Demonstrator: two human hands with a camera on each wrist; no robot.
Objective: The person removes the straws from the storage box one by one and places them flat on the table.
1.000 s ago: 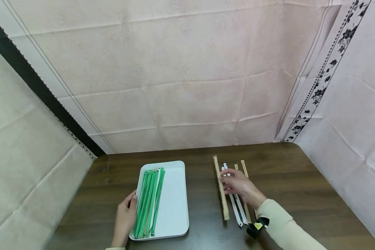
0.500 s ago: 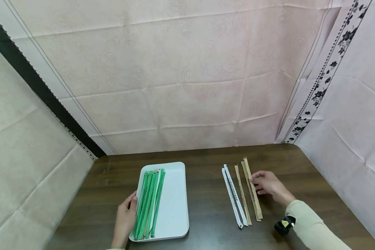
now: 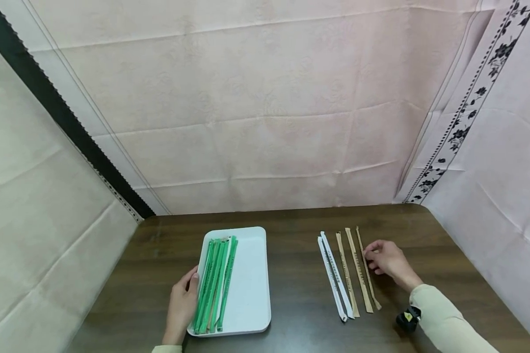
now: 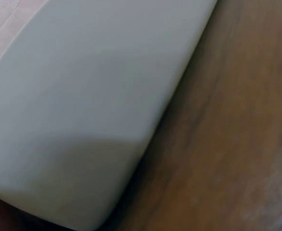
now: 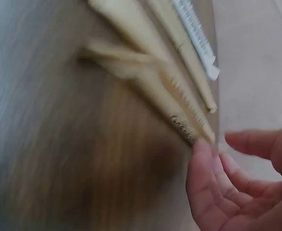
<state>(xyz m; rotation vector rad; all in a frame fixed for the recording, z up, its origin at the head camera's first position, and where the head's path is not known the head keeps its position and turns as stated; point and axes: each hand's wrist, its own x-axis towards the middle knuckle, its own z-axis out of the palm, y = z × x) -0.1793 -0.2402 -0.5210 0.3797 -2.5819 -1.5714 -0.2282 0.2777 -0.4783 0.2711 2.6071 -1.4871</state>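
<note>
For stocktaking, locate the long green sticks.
In the head view's left half, the long green sticks lie in the white rectangular tray beside the left hand.

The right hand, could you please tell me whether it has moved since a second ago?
Yes, rightward: the right hand is now beyond the white paper-wrapped sticks it overlapped then, at the rightmost brown stick.

Tray (image 3: 249, 279) on table (image 3: 291, 269), left of centre; bundle of sticks (image 3: 214, 284) inside, along its left side. Left hand (image 3: 182, 301) at tray's left rim. Well apart, rightward: five slim packets (image 3: 347, 274) side by side on table. Right hand (image 3: 388, 262) at rightmost packet's right side. Cloth (image 3: 265, 122) behind table.
</note>
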